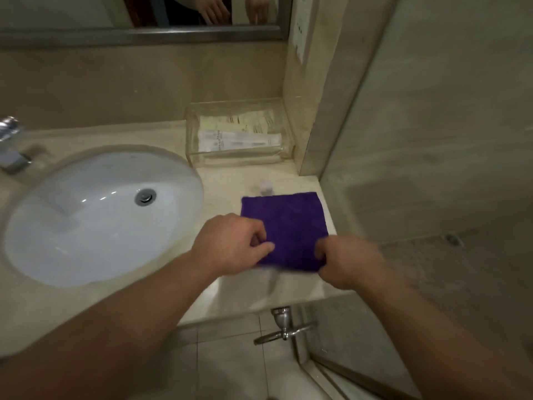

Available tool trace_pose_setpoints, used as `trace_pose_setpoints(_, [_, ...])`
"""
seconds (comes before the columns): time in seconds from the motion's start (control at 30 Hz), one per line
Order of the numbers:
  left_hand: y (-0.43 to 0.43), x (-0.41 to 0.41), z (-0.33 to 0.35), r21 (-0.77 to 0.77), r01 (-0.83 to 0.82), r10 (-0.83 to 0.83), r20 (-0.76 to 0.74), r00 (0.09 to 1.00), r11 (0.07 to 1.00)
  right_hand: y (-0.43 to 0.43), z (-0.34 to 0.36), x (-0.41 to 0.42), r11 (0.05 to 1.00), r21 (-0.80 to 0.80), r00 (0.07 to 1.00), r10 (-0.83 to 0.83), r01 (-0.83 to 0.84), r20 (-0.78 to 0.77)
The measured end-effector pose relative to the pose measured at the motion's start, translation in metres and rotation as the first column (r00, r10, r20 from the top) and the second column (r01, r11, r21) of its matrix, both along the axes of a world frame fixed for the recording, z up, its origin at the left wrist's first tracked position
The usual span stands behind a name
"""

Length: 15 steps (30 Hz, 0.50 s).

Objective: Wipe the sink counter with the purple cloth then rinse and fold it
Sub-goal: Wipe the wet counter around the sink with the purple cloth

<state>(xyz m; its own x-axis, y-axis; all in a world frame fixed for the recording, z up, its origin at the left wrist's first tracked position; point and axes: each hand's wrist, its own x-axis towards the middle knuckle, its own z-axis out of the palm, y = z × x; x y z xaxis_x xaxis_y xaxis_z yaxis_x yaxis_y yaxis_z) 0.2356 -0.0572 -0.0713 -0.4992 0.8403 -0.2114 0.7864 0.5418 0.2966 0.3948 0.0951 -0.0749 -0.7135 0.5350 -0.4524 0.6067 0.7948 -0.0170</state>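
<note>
A person's left hand (pixel 233 243) pinches the near left corner of a purple cloth (pixel 285 223) between thumb and fingers. The right hand (pixel 349 261), fingers curled, appears to grip the near right corner, though blur softens the detail. The cloth lies flat as a neat square on the counter (pixel 225 183), to the right of the sink (pixel 86 226) and close to the counter's right and front edges.

Whether it is about to be picked up or has just been folded cannot be told from this view. The likeliest slips are these:

- A tug toward the body could drag the cloth off the front edge to the floor.
- A lift by only two corners could let any fold fall open.
- A forward sweep could knock the small white object (pixel 266 187) lying just behind the cloth.
- The same sweep could nudge the clear box (pixel 239 157) of sachets near the wall.
</note>
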Motion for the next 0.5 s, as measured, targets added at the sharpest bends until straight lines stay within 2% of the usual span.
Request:
trace_pose_setpoints(0.03, [-0.002, 0.006, -0.011, 0.059, -0.038, 0.038, 0.003, 0.999, 0.998, -0.001, -0.006, 0.004, 0.993, -0.054, 0.994, -0.108, 0.108, -0.002])
trace_pose_setpoints(0.07, [-0.001, 0.011, -0.021, 0.148, -0.085, 0.085, 0.006, 0.996, 0.985, -0.001, -0.011, 0.005, 0.973, -0.088, 0.972, -0.219, 0.211, -0.090])
trace_pose_setpoints(0.1, [0.004, 0.016, -0.031, 0.215, -0.118, 0.119, 0.010, 0.993, 0.969, -0.002, -0.018, 0.004, 0.954, -0.101, 0.922, -0.298, 0.282, -0.247])
trace_pose_setpoints(0.17, [0.021, 0.020, -0.054, 0.247, -0.118, 0.117, 0.020, 0.993, 0.962, -0.002, -0.035, -0.008, 0.953, -0.085, 0.792, -0.289, 0.290, -0.538])
trace_pose_setpoints(0.2, [0.030, 0.024, -0.066, 0.213, -0.085, 0.084, 0.015, 0.996, 0.973, -0.003, -0.045, -0.015, 0.966, -0.088, 0.766, -0.247, 0.243, -0.593])
trace_pose_setpoints(0.3, [0.048, 0.035, -0.093, 0.146, -0.056, 0.067, -0.073, 0.995, 0.988, -0.005, -0.082, -0.028, 0.992, -0.061, 0.812, -0.124, 0.109, -0.571])
trace_pose_setpoints(0.4, [0.063, 0.025, -0.098, 0.316, -0.125, 0.170, -0.117, 0.979, 0.941, 0.001, -0.095, -0.041, 0.988, -0.026, 0.745, -0.131, 0.151, -0.655])
trace_pose_setpoints(0.43, [0.069, 0.018, -0.099, 0.312, -0.119, 0.164, -0.121, 0.979, 0.943, 0.005, -0.095, -0.048, 0.986, -0.009, 0.717, -0.129, 0.169, -0.685])
trace_pose_setpoints(0.47, [0.074, 0.013, -0.100, 0.260, -0.097, 0.134, -0.129, 0.983, 0.961, 0.009, -0.094, -0.055, 0.983, -0.014, 0.716, -0.145, 0.186, -0.683])
trace_pose_setpoints(0.5, [0.078, 0.009, -0.102, 0.177, -0.073, 0.096, -0.129, 0.987, 0.982, 0.012, -0.093, -0.062, 0.981, -0.031, 0.753, -0.165, 0.190, -0.637])
